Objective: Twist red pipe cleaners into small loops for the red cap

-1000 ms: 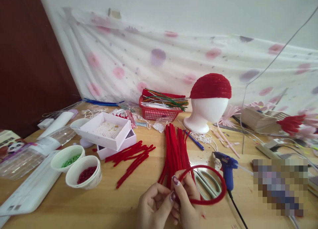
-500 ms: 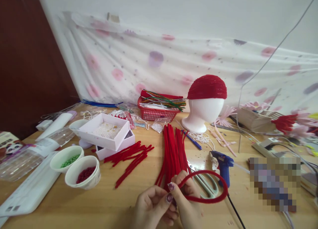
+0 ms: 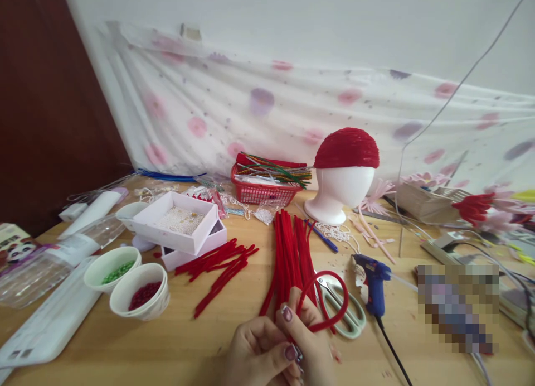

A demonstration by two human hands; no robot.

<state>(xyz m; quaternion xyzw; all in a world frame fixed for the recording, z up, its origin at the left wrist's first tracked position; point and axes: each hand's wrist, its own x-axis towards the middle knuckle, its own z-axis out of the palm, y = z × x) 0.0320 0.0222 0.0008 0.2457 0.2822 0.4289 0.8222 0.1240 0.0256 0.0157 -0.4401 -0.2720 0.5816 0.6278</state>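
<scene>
Loop of the fuzzy red chenille pipe cleaner [image 3: 334, 302] had shrunk since the earlier frame, at bottom centre. Left hand [image 3: 259, 352] and right hand [image 3: 311, 341] both pinched its crossing ends. Looked light, soft, bendable; best gripped near the crossing, over mint-handled scissors [image 3: 346, 313].

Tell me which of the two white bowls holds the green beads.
The far bowl, nearer the table's left edge, holds green beads; the near bowl beside it, closer to the hands, holds dark red ones.
</scene>
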